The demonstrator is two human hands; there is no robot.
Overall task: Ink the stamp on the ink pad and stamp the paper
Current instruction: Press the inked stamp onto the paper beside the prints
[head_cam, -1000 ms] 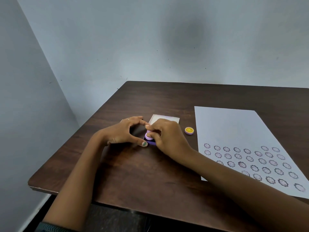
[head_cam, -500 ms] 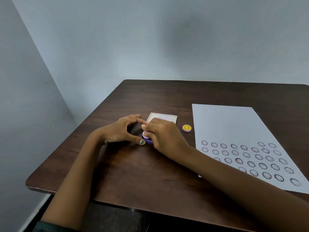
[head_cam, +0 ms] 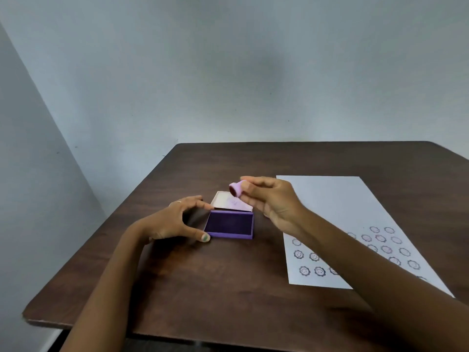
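Head view: stamp inked face up off the pad, paper not yet struck.
Right hand [head_cam: 271, 199] pinches the stamp [head_cam: 236, 189] above the ink pad [head_cam: 229, 224], its axis tilted leftward; the paper [head_cam: 337, 214] lies to its right. Left hand [head_cam: 175, 219], fingers spread, steadies the pad's left edge.

stamp [head_cam: 235, 189]: pink, tilted, aloft | ink pad [head_cam: 229, 224]: purple, open | paper [head_cam: 337, 212]: part-stamped, right
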